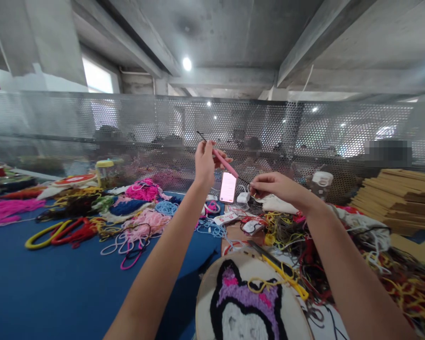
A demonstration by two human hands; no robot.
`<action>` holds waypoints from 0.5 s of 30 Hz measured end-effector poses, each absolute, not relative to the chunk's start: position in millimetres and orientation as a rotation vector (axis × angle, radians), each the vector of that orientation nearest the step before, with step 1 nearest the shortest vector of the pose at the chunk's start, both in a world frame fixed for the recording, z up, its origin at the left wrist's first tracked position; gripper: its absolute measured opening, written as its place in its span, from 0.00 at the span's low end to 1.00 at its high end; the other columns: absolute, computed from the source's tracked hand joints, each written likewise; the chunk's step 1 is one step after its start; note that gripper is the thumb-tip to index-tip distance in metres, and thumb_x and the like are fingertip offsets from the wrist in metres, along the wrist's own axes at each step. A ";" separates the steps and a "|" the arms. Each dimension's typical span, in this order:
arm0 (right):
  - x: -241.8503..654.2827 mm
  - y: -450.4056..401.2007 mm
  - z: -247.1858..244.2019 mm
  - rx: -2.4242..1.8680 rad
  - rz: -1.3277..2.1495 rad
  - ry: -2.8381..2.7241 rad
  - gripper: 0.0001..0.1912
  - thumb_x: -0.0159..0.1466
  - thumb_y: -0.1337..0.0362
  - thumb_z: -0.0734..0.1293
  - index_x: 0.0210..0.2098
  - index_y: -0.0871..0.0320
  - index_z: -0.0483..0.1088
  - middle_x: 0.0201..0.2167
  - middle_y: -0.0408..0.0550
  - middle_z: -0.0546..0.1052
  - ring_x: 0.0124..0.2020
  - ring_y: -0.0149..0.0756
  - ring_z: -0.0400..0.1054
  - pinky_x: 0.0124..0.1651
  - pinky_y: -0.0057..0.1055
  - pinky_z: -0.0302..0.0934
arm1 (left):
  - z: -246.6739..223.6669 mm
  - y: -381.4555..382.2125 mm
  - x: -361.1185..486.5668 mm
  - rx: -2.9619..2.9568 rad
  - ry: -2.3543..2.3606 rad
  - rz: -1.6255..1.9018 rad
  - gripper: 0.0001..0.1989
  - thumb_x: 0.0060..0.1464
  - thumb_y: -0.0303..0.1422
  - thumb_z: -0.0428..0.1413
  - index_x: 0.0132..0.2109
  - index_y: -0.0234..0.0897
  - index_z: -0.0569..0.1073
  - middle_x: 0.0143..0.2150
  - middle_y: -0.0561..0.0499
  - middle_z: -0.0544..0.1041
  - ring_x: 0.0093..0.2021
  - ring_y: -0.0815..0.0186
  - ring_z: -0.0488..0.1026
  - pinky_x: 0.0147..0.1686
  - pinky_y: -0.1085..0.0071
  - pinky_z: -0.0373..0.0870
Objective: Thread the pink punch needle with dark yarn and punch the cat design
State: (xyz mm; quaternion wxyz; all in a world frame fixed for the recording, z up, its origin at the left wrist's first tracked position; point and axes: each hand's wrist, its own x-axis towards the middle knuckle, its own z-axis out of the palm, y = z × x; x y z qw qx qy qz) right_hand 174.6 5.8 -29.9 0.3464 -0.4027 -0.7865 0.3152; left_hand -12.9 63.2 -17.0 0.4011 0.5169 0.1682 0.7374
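Left hand (204,161) raised, fingers closed around the pink punch needle (224,162) with its tip angled up-left, right hand (274,185) pinching a dark thread (245,181) trailing from the handle's lower end, above the embroidery hoop (246,302).

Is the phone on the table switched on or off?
On. The phone stands propped up behind the yarn, and its screen glows bright pinkish white.

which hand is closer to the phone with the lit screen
Left. The left hand, raised and holding a pink tool, sits just up and left of the phone. The right hand, pinching a dark thread, is farther off to the phone's right.
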 end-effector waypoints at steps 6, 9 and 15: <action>171.8 0.2 -27.5 -1.082 0.830 -2.076 0.06 0.57 0.62 0.64 0.26 0.57 0.70 0.28 0.47 0.75 0.28 0.31 0.66 0.34 0.29 0.62 | -14.6 59.4 -14.3 1.351 0.387 1.863 0.06 0.59 0.36 0.46 0.34 0.40 0.60 0.19 0.57 0.68 0.20 0.70 0.73 0.13 0.78 0.54; 169.6 -0.8 -27.2 -1.134 0.796 -2.098 0.06 0.57 0.63 0.63 0.26 0.57 0.69 0.28 0.48 0.75 0.28 0.31 0.67 0.34 0.29 0.61 | -13.9 56.6 -14.3 1.365 0.388 1.874 0.06 0.59 0.35 0.46 0.34 0.40 0.60 0.18 0.57 0.68 0.19 0.70 0.72 0.12 0.78 0.54; 175.5 5.9 -33.8 -1.377 0.480 -2.260 0.08 0.57 0.62 0.62 0.26 0.58 0.71 0.28 0.47 0.77 0.30 0.32 0.69 0.33 0.27 0.61 | -12.0 55.8 -17.4 1.403 0.430 1.880 0.06 0.59 0.35 0.46 0.34 0.39 0.61 0.19 0.56 0.68 0.17 0.72 0.70 0.11 0.79 0.52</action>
